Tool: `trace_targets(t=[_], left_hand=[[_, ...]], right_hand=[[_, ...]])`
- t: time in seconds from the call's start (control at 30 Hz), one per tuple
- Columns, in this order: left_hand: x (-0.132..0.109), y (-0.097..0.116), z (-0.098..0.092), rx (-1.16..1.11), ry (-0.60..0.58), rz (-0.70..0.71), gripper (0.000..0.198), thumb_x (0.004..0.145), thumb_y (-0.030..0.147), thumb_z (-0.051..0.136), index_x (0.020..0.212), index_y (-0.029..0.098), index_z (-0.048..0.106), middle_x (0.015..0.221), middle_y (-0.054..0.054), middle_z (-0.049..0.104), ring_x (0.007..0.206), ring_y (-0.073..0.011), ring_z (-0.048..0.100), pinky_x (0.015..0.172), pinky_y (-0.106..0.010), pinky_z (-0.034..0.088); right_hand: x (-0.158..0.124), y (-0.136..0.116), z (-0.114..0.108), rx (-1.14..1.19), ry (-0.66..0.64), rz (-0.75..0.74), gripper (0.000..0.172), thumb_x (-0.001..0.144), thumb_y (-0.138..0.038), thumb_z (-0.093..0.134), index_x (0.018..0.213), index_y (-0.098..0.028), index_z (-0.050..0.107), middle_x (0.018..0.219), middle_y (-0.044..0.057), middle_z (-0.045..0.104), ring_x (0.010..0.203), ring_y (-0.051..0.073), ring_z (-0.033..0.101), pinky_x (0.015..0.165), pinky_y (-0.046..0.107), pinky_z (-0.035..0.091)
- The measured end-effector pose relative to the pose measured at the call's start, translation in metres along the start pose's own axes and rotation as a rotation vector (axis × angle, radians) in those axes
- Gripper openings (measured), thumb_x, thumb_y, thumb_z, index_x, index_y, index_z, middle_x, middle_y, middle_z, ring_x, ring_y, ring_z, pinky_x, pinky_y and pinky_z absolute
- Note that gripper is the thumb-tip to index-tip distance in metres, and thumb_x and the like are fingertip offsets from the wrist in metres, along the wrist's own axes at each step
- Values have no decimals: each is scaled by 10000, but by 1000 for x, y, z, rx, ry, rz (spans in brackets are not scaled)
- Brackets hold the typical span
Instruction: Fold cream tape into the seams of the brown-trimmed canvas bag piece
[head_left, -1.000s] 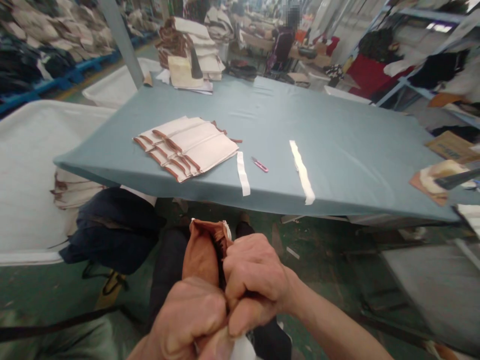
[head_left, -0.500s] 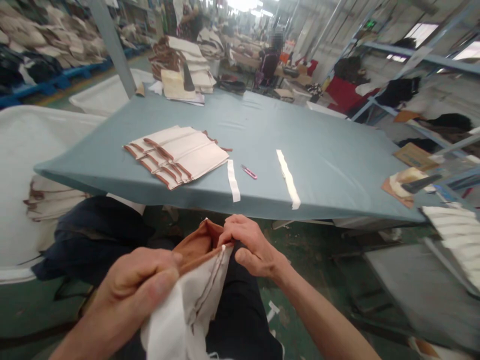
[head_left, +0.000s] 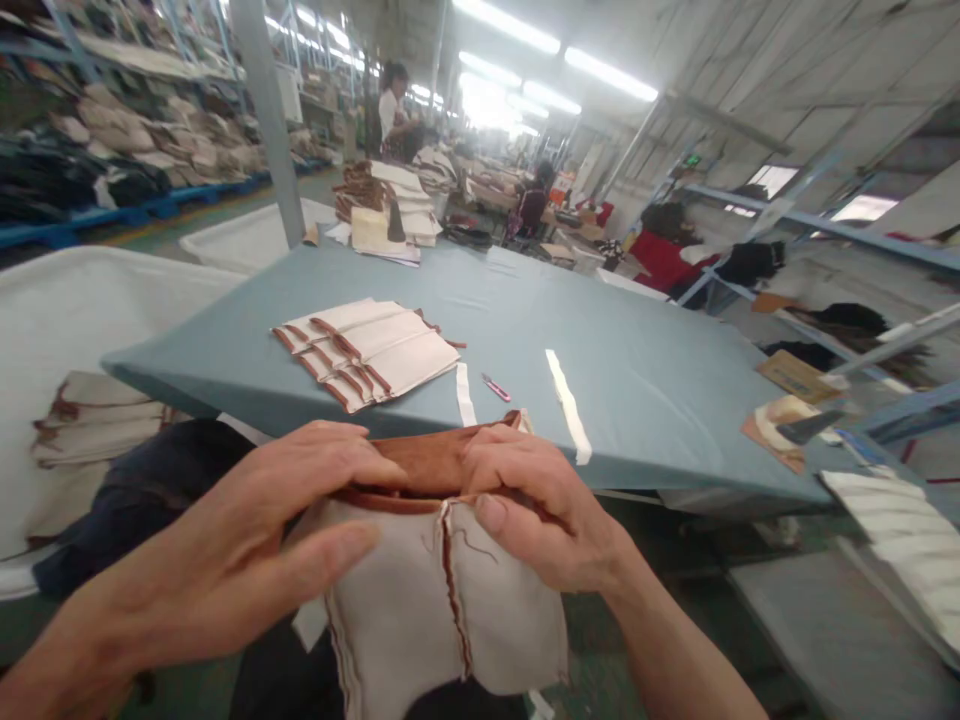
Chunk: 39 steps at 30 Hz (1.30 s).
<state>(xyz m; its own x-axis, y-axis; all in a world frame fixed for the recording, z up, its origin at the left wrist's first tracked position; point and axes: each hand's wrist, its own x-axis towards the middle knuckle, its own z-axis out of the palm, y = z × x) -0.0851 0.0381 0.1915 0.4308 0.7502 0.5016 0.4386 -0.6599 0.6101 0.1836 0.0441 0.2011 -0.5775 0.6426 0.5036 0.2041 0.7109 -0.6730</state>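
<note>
A cream fabric bag (head_left: 397, 590) with a brown inner side hangs over my lap, its brown-edged opening facing up. A raw seam with brown edging and loose threads runs down its front. My left hand (head_left: 300, 520) grips the rim on the left, fingers inside the opening and thumb on the outer face. On the right, my right hand (head_left: 540, 505) pinches the rim beside the seam, its fingertips partly hidden by the cloth. Beyond, on the table (head_left: 637, 380), lie a stack of similar cream pieces (head_left: 375, 345), pink-handled thread snips (head_left: 496, 388) and a white strip (head_left: 465, 395).
A longer pale strip (head_left: 568, 405) lies near the table's front edge. More cloth stacks (head_left: 397, 210) stand at the far left corner, by a metal post (head_left: 274, 130). White bins (head_left: 97, 300) flank the left side. Shelves stand at right; two people are in the background.
The bag has been raised and turned so its seam faces me, with the opening stretched wider. Both hands have shifted along the rim. The camera view has tilted up.
</note>
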Motion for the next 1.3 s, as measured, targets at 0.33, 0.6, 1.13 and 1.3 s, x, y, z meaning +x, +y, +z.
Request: trace_targets(t=[0.33,0.6,1.13,1.3], left_hand=[[17,1,28,-145,-209,72,181,938,130,565,924,222,720,821,61,775,708,-101,711,665,-185,481],[9,-2,35,42,-305,83,266,994,158,491,777,183,644,696,17,652,635,-132,603,610,-259,394],[2,0,45,-274,-408,-129,289,1002,156,445,771,187,616,682,77,556,596,-77,502,569,-176,387],[3,-3,45,-347,-434,-170,287,993,189,460,759,186,626,659,80,546,562,-73,480,522,-170,363]], right_hand=[[-10,21,22,87,-5,158,356,1005,-355,518,708,-242,358,651,-61,386,587,117,369,605,278,306],[-24,46,39,63,30,161,312,970,-294,511,692,-237,381,640,-60,402,584,120,377,614,282,292],[-32,49,47,157,67,-29,310,1017,-428,726,849,-215,575,774,-32,637,704,130,554,723,284,431],[-39,53,45,257,28,31,277,1034,-391,729,873,-189,629,786,-24,661,713,116,578,719,262,447]])
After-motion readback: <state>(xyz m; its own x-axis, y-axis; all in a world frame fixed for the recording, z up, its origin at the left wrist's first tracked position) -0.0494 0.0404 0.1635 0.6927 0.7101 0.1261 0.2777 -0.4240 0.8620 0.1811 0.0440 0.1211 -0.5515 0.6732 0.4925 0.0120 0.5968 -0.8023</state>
